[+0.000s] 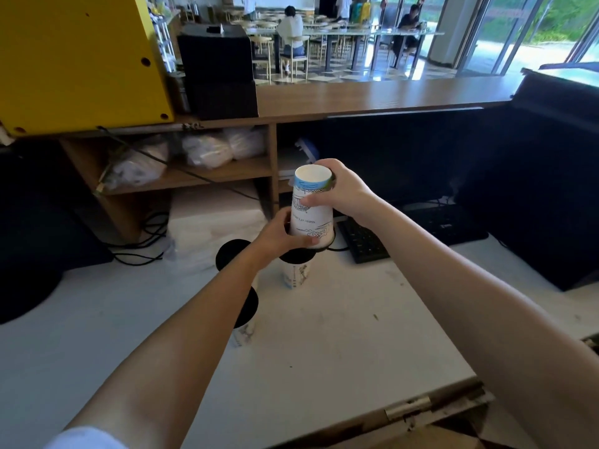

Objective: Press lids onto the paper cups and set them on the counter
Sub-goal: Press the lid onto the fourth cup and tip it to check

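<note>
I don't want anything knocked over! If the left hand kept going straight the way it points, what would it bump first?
The left hand grips the paper cup. Going on, it would probably reach the black keyboard first, though it may pass above it; depth is unclear.

The left arm (201, 319) hides much of the nearest lidded cup (243, 334)

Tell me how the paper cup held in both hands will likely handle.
The paper cup is probably light and empty: it is held base-up between the left hand and right hand. Its paper wall may dent under a hard grip. Tapered, it would likely roll in a curve if laid down.
</note>
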`<state>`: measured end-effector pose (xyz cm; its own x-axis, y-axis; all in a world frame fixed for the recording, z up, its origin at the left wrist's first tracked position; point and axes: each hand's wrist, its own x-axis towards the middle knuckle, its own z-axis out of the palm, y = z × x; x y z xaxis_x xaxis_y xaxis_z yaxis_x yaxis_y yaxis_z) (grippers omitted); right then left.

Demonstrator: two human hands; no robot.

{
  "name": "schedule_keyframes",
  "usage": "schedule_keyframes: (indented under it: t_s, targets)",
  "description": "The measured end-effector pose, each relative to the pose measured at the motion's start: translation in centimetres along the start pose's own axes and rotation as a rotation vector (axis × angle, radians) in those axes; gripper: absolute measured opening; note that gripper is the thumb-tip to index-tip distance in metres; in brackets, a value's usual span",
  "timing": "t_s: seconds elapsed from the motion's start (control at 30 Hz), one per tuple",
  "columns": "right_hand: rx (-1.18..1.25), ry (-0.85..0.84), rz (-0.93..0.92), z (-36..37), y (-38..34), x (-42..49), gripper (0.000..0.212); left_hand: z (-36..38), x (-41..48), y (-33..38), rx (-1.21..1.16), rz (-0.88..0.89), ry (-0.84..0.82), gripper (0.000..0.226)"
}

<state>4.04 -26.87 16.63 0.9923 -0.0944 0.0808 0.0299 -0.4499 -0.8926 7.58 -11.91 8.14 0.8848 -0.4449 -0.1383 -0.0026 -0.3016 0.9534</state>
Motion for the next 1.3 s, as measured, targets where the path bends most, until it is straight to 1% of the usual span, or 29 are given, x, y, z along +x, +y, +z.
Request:
schedule_keyframes:
  t_s: [0.1,0.2,0.3,0.37,0.43,0.53,0.6,0.67,0.7,0.77,0.83,0.93,1.07,1.13,1.2,1.3]
  targets:
    - [-0.106,-0.01,-0.017,-0.2,-0.3,0.8,0.074,0.2,0.7,-0.2,-0.063,-0.014,-0.009,0.086]
    - [-0.141,-0.02,-0.014,-0.4,-0.6,1.2,0.074,0.4,1.0,-0.2,-0.134,-0.013,-0.03,0.085]
    - [-0.137,-0.014,-0.024,-0.5,-1.0,1.1,0.073,0.5,1.1,-0.3,-0.188,-0.003,-0.05,0.088]
    - [-0.101,0.005,-0.015,-0.8,-1.1,1.1,0.072,0.5,1.0,-0.3,-0.248,0.022,-0.049,0.083]
    - [0.008,0.032,0.003,-1.3,-1.1,1.1,0.071,0.4,0.8,-0.5,-0.378,0.038,-0.049,0.08]
    - [0.31,0.051,0.052,-1.9,-0.8,0.8,0.065,0.6,0.3,-1.0,-0.767,0.009,-0.126,0.078]
    - [0.464,0.054,0.079,-1.9,-0.2,0.5,0.06,1.2,-0.1,-0.5,-0.973,-0.012,-0.168,0.059]
    - [0.596,0.066,0.113,-2.1,1.1,0.0,0.056,1.5,-0.4,0.9,-1.047,-0.036,-0.129,0.041]
    - [0.659,0.056,0.125,-2.4,1.9,-0.2,0.055,1.3,-0.3,1.7,-1.016,-0.051,-0.08,0.04]
    - [0.725,-0.006,0.136,-2.9,3.7,-1.0,0.052,0.3,-0.4,3.3,-0.85,-0.065,-0.01,0.045]
    - [0.678,-0.069,0.145,-3.2,5.2,-1.8,0.053,-0.9,-0.5,4.4,-0.653,-0.057,0.014,0.046]
    - [0.492,-0.124,0.174,-3.2,6.4,-2.5,0.057,-2.1,-0.7,5.0,-0.397,-0.047,0.014,0.053]
    - [0.058,-0.232,0.108,-2.9,6.6,-2.9,0.067,-2.8,-1.2,6.1,-0.087,0.022,0.01,0.063]
    - [-0.087,-0.283,0.078,-2.4,6.2,-2.8,0.07,-2.8,-1.4,7.2,0.101,0.079,0.012,0.073]
    - [-0.126,-0.297,0.055,-1.8,5.8,-2.6,0.071,-2.6,-1.4,8.1,0.221,0.122,0.047,0.088]
    - [-0.09,-0.256,0.038,-0.9,5.3,-2.4,0.073,-2.2,-1.1,9.1,0.384,0.228,0.124,0.097]
